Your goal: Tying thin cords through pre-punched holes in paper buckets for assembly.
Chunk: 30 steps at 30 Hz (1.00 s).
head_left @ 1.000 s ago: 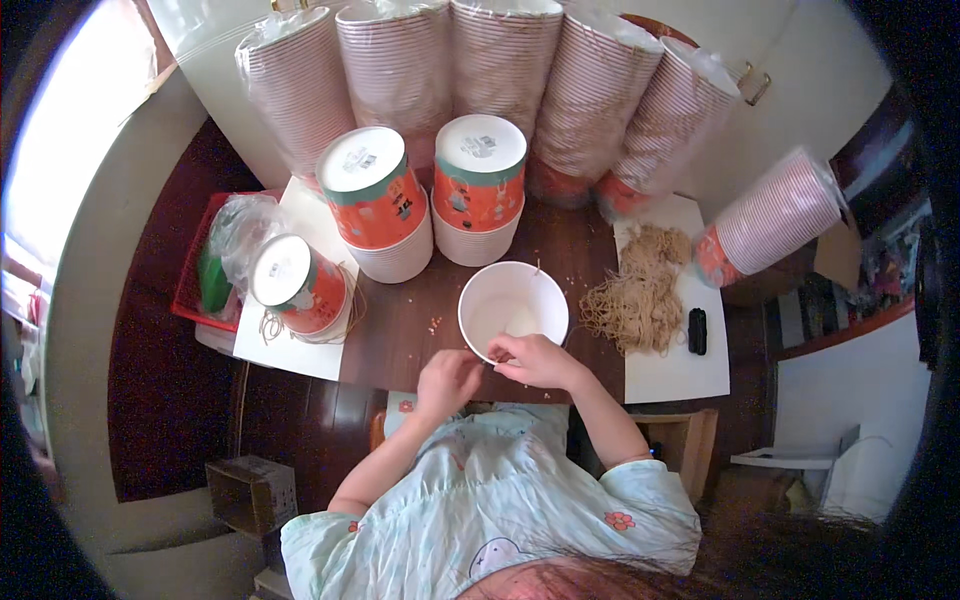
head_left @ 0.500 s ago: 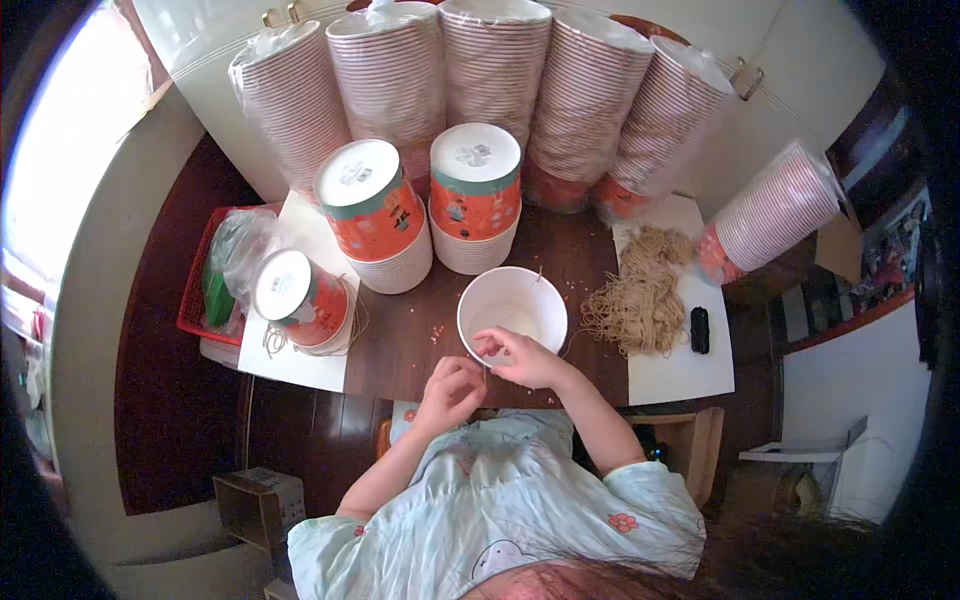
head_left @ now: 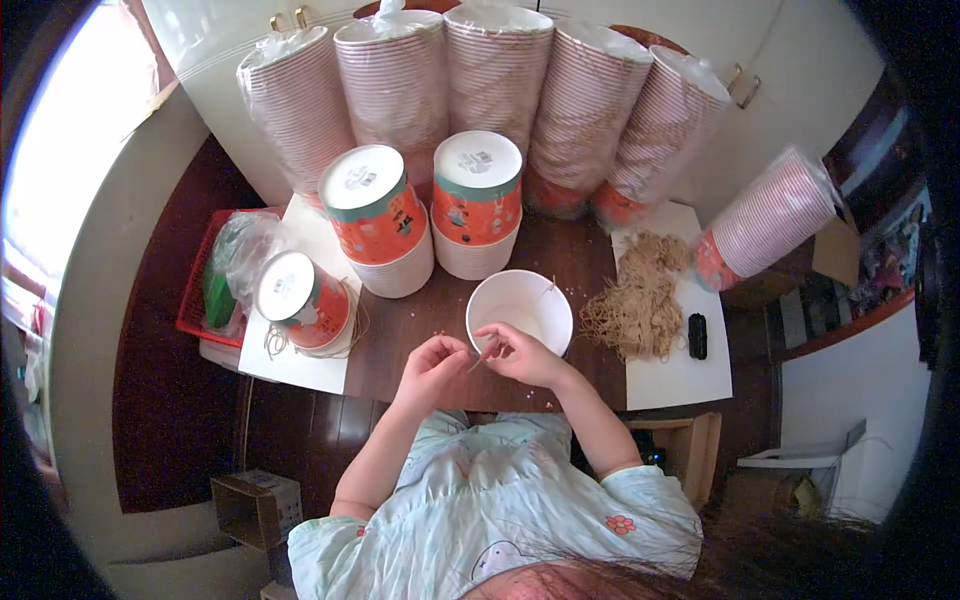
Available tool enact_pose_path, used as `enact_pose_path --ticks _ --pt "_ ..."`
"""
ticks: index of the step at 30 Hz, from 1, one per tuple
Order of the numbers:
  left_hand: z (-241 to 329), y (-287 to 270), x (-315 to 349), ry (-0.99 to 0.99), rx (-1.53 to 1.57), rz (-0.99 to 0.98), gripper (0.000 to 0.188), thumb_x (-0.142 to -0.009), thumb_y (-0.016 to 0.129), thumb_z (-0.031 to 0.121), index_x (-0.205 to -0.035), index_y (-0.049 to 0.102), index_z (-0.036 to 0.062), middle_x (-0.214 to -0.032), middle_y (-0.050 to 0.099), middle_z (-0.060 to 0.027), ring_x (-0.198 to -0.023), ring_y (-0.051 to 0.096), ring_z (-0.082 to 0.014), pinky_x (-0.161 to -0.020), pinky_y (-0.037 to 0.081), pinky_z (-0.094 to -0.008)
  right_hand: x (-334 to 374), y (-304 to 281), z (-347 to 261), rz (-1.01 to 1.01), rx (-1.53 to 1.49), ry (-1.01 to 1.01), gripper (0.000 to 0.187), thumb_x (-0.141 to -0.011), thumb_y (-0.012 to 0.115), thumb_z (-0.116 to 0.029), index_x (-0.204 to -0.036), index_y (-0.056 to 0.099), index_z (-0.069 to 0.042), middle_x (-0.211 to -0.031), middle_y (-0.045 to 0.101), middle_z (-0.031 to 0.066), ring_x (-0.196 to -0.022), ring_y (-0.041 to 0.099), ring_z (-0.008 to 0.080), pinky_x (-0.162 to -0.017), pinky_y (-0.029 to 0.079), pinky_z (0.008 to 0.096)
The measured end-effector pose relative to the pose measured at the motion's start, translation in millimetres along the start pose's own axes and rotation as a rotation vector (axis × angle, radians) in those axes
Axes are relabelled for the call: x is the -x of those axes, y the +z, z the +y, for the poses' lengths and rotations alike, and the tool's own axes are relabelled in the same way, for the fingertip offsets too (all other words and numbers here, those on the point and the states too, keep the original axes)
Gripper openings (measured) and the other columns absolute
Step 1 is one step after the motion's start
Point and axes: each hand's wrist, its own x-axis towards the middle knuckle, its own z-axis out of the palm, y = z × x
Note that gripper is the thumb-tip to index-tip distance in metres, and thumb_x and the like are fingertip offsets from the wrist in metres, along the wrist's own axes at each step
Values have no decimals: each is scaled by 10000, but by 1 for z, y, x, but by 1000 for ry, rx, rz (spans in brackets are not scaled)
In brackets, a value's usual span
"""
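An open white paper bucket [head_left: 515,292] stands upright near the table's front edge. A short bit of string [head_left: 551,287] shows at its far right rim. At the near rim my left hand [head_left: 434,370] is closed in a pinch on a thin string [head_left: 476,366]. My right hand [head_left: 522,356] pinches the same string just to the right, its fingers in front of the bucket's near wall. Any knot or hole there is hidden by the fingers. To the right lies a tangled heap of tan string [head_left: 640,305].
Two upturned stacks of orange buckets [head_left: 375,215] stand behind, with tall wrapped bucket stacks [head_left: 495,80] at the back. An upturned bucket [head_left: 305,300] with string sits left, beside a red basket [head_left: 205,325]. A black object [head_left: 697,336] lies right; another wrapped stack [head_left: 770,220] leans there.
My left hand has risen and come in closer to my right hand. The bucket sits slightly farther right in view, and the string now shows between my hands.
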Motion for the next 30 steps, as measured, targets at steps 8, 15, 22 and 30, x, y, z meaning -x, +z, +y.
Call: enact_pose_path --ticks 8,15,22,30 --pt "-32 10 -28 89 -220 -51 188 -796 574 37 -976 550 -11 -821 565 0 -726 509 -50 -645 427 -196 6 -6 -12 138 44 -96 252 -800 485 0 -1044 524 -53 -872 583 42 -835 554 122 -736 443 250" --pt "-30 17 -31 68 -339 -87 129 -774 604 50 -883 580 -17 -753 569 4 -668 497 -45 -602 425 -192 6 -10 -14 203 420 -279 307 -765 491 4 -1061 535 -63 -994 588 54 -960 516 245 -854 401 340" --pt "-26 21 -32 230 -550 5 210 -739 634 64 -925 575 -13 -762 583 -30 -648 510 -64 -584 439 -211 5 -15 -17 204 470 -385 409 -746 470 34 -1142 492 -67 -1081 557 102 -1008 508 265 -878 391 353" --pt "-25 23 -41 308 -548 -21 161 -762 605 62 -896 598 -28 -795 609 -67 -663 557 -93 -596 460 -226 3 -15 -11 226 251 -304 337 -824 509 -57 -1158 466 -52 -1056 566 114 -1011 528 233 -857 418 335"
